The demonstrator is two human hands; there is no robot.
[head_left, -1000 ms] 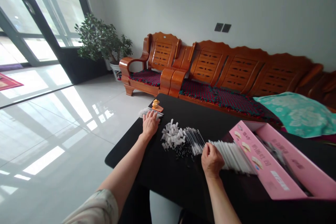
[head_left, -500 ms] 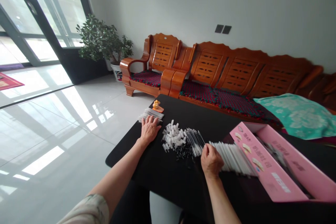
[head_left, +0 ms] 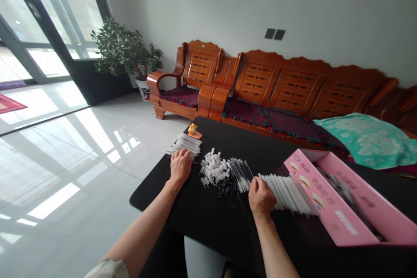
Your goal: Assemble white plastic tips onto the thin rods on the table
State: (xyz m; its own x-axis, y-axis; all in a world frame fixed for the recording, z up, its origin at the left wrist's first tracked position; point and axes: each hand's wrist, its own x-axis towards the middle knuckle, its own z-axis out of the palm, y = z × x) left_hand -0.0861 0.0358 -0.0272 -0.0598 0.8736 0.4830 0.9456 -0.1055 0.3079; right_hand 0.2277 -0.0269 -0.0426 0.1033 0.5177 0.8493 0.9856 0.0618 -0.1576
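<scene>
My left hand (head_left: 180, 166) lies flat and open on the black table (head_left: 208, 221), its fingertips at a row of white tubes (head_left: 185, 144). To its right is a heap of small white caps (head_left: 214, 170), then thin clear refills (head_left: 240, 173) and tiny black bits (head_left: 226, 190). My right hand (head_left: 261, 197) is closed in a loose fist at the near end of a fan of white pen barrels (head_left: 288, 191); what its fingers pinch is hidden.
An open pink box (head_left: 339, 202) lies at the right of the table. A small orange figure (head_left: 193, 130) stands at the far table edge. Behind are a wooden sofa (head_left: 293, 91) and armchair (head_left: 190, 80), a teal cloth (head_left: 368, 139), a potted plant (head_left: 125, 52) and glossy floor on the left.
My left hand has slid back toward me off the row of white tubes, which now shows more fully. My right hand has stayed put.
</scene>
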